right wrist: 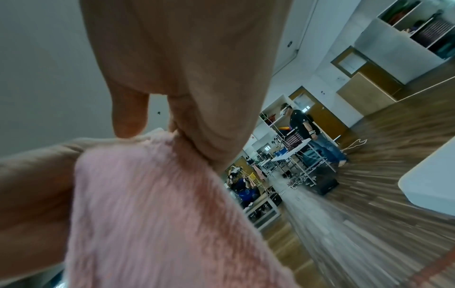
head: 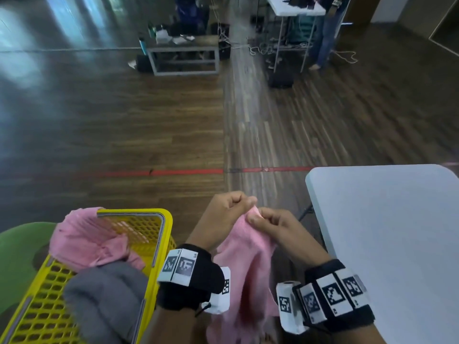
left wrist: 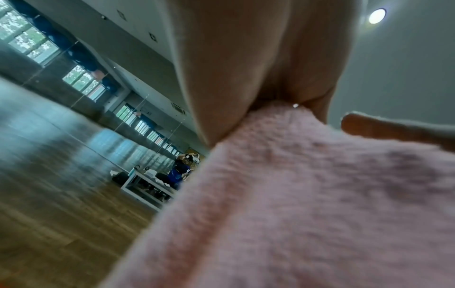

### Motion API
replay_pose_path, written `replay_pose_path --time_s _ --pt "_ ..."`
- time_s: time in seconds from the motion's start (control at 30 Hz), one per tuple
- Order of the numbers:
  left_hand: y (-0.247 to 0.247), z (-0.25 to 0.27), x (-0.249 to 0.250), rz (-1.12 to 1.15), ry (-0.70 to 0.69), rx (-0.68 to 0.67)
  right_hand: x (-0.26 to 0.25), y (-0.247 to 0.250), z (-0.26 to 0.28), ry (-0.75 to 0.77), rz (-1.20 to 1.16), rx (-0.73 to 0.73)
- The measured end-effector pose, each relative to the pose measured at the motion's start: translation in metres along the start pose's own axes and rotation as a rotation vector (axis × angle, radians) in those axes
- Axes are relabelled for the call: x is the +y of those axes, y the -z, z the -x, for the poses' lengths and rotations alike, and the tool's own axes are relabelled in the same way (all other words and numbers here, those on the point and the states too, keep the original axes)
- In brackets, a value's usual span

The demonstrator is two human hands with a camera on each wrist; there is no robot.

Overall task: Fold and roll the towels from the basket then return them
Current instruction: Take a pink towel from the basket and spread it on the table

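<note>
A pink towel (head: 244,264) hangs in the air between my two hands, beside the table. My left hand (head: 232,209) pinches its top edge with curled fingers, and my right hand (head: 267,223) pinches the same edge right next to it. The left wrist view shows the pink towel (left wrist: 307,194) running up into my closed fingers (left wrist: 246,78). In the right wrist view my thumb and fingers (right wrist: 197,97) clamp the pink towel (right wrist: 152,204) at its corner. A yellow mesh basket (head: 159,234) at lower left holds another pink towel (head: 84,239) and a grey towel (head: 106,294).
A white table (head: 387,234) stands at the right, its corner near my right hand. The basket rests on a green seat (head: 17,254). Wooden floor with a red tape line (head: 173,172) lies ahead. A low bench (head: 183,55), another table and a standing person (head: 325,33) are far off.
</note>
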State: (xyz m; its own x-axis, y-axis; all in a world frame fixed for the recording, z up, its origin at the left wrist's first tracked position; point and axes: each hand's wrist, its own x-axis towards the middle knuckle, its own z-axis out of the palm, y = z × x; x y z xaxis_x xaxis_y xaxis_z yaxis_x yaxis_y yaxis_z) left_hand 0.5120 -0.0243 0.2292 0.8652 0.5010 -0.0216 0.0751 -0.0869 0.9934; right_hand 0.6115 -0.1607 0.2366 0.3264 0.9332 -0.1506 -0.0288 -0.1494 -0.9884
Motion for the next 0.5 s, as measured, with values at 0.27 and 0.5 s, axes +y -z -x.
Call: replay_pose_path --time_s 0.27,0.5 --pt "0.011 0.003 0.005 0.032 0.031 0.033 -0.013 0.019 -0.008 0.127 0.065 0.275" --pt "0.007 -0.003 0.017 0.037 0.013 -0.107 -0.036 0.012 -0.004 0.226 0.217 0.297"
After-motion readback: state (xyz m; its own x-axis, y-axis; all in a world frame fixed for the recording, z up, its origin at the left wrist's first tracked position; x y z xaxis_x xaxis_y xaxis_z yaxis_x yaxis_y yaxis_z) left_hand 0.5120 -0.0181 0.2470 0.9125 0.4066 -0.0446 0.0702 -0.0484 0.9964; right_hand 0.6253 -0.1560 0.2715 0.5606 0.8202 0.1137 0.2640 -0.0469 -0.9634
